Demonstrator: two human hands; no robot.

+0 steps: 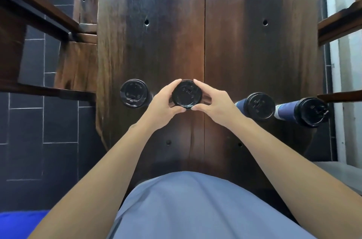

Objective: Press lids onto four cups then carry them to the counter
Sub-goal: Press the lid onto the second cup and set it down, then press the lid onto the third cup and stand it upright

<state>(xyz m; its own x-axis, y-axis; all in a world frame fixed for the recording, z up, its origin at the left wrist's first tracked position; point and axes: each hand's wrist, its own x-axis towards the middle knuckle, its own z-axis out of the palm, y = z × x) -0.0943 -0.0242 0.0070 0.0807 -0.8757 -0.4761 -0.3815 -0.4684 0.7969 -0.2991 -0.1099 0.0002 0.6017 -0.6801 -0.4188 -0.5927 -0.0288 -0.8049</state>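
Observation:
Several cups with black lids stand in a row across a dark wooden table. The middle cup's black lid sits between both hands: my left hand curls around its left rim and my right hand around its right rim, fingertips on the edge. The cup body under it is hidden. A lidded cup stands at the left table edge. Two blue cups with lids stand to the right, one close to my right wrist, the other by the right edge.
Dark tiled floor lies left of the table, with wooden benches or shelves beyond it. Wooden rails and a pale wall are at the right. My blue garment fills the lower view.

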